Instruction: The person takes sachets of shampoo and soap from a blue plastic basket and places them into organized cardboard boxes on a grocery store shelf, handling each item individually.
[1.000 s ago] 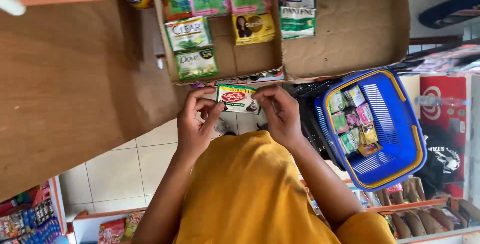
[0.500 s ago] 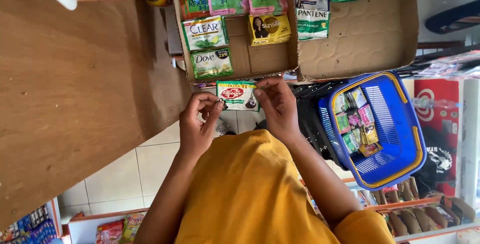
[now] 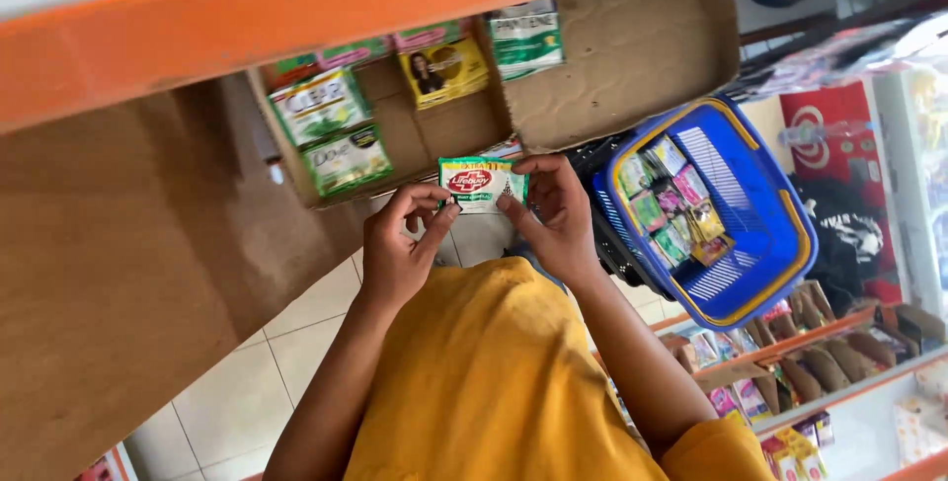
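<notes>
Holding a small green-and-white sachet with a red emblem, both hands meet just in front of the yellow-clad torso. On the view's left side, one hand pinches the sachet's edge between thumb and fingertips, closed on it. The other hand grips the opposite edge the same way, fingers curled over the top corner. Which hand is the person's left and which the right I cannot tell for sure — the view looks inverted, arms entering from the bottom edge. Taken as seen, I call the view-left one the left hand and the other the right hand. The sachet is stretched flat between them, face toward the camera, in the air and apart from any surface.

Just past the sachet sits an open cardboard box, its brown flaps spread wide. Inside lie several sachet strips: a green-and-white pair on the view's left, a yellow one in the middle, a white-and-green one beside it.

To the view's right of the hands, near the right forearm, is a blue shopping basket with yellow trim — small coloured packets are piled in it.

An orange shelf edge runs across the top. A brown board surface fills the view's left; pale floor tiles show beside the torso. Farther off, store racks hold packaged goods.
</notes>
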